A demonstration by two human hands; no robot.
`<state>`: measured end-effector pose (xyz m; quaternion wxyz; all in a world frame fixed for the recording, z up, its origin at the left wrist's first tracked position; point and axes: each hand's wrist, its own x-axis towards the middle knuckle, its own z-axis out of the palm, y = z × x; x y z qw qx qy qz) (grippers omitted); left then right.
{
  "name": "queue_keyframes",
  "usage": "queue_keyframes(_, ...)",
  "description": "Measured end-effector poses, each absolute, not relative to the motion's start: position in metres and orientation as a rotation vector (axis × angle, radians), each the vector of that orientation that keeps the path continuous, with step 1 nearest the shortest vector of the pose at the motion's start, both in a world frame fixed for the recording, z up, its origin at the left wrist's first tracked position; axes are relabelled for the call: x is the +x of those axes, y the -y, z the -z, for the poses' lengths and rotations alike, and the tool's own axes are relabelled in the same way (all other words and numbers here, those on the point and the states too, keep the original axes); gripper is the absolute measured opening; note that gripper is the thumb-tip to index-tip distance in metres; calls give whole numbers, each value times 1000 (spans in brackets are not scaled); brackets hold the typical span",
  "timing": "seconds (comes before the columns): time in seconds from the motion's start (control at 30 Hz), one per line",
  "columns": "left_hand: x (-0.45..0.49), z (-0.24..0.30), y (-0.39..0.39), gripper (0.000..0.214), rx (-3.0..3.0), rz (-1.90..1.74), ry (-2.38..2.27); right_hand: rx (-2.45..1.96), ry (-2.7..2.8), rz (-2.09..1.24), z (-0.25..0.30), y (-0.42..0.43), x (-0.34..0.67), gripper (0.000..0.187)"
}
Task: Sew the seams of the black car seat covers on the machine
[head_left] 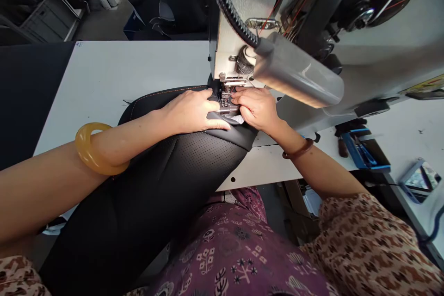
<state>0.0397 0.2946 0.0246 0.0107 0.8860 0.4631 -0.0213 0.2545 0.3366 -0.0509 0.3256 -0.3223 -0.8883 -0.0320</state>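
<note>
A black leather seat cover with a perforated panel and orange stitching lies across the table and drapes down over my lap. Part of it sits under the presser foot of a sewing machine. My left hand rests on the cover just left of the foot, thumb and fingers spread and pressing on the material. On the other side, my right hand has its fingers curled together on the folded edge beside the foot. A pale mesh-like patch shows between the hands. The needle's tip is hard to make out.
A grey lamp on a flexible neck hangs close above my right hand. The white table extends left. At right are a blue tray with tools and a small clear-topped box. A dark chair stands behind the table.
</note>
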Motion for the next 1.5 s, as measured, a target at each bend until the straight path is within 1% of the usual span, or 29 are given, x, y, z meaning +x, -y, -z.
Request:
queue_keyframes(0.3,38,-23,-295,62,2776,105,-1448,-828,2324,71,50,-339,253,34)
queue_keyframes(0.5,36,-23,-297,61,2734,140,-1463,-824,2281,53,45,-338,247,39)
queue_keyframes(0.7,35,-23,-296,59,2736,128,-1443,-886,2296,-2,53,-342,251,35)
queue_keyframes(1.0,30,-26,-297,47,2615,68,-1397,-882,2246,-5,51,-343,247,36)
queue_keyframes(1.27,31,-28,-296,43,2599,53,-1389,-975,2268,-87,57,-345,250,34)
queue_keyframes(1.5,30,-25,-295,43,2599,24,-1380,-970,2236,-81,56,-342,250,33)
